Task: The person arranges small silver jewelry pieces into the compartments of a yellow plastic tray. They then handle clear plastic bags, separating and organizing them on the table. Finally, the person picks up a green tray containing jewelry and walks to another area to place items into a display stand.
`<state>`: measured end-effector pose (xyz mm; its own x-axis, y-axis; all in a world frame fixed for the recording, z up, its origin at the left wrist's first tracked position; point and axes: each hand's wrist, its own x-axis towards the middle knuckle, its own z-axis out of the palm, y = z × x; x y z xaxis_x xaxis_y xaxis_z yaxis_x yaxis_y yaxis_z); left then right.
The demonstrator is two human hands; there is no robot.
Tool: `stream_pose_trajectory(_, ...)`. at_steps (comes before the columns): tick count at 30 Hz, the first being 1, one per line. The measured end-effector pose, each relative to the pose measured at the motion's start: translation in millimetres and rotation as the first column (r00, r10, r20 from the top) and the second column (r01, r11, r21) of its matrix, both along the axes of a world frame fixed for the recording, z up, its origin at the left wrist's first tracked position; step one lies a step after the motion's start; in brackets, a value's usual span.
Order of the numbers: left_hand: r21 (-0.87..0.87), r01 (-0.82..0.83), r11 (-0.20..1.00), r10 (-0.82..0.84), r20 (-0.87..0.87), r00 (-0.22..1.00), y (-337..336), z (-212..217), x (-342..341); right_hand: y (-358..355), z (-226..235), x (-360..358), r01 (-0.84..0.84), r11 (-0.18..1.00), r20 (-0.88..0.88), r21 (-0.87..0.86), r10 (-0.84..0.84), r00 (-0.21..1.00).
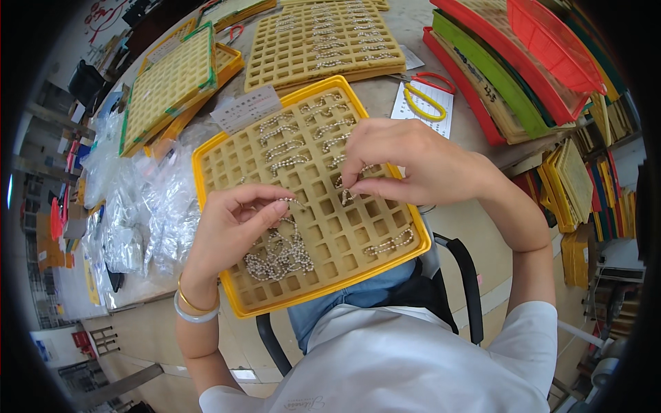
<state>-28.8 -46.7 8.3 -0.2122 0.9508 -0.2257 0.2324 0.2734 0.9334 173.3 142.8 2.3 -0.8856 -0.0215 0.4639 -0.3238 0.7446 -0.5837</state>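
Observation:
A cream grid tray with a yellow rim (197, 172) slants in front of me, its near edge over my lap. My left hand (237, 224) pinches the end of a silver ball chain (294, 202) above a loose heap of ball chains (279, 256). On the tray's right side my right hand (413, 162) has thumb and forefinger closed on a short ball chain (347, 195) at the cells. Looped chains (284, 146) lie in rows across the far cells, and another loop (387, 242) rests near the right corner. My right fingers partly cover one row.
Stacked grid trays with chains (327, 41) stand behind. A green-taped tray (169, 86) leans at left, above clear plastic bags (138, 227). Yellow-handled scissors (425, 102) lie on a printed sheet (406, 113). Trays and a red basket (554, 45) fill the right; a chair armrest (469, 282) is near.

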Motion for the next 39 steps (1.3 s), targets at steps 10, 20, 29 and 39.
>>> stream_pose_trajectory(10,0.023,0.009,1.0,-0.008,-0.018,1.0,1,-3,2,9,-3,12,0.029,0.978,0.29,0.204,-0.089,0.953)
stream_pose_trajectory(20,0.058,0.052,0.997,-0.046,-0.097,0.994,12,16,21,-3,7,14,0.157,0.941,0.11,0.3,-0.197,0.974)
stream_pose_trajectory(29,0.137,0.011,0.991,-0.032,0.15,0.988,31,22,27,-30,20,-11,0.15,0.937,0.177,-0.315,-0.097,0.979)
stream_pose_trajectory(39,0.274,0.274,0.922,-0.217,-0.222,0.951,36,-5,40,-28,14,0,0.168,0.87,0.23,-0.464,-0.065,0.971)
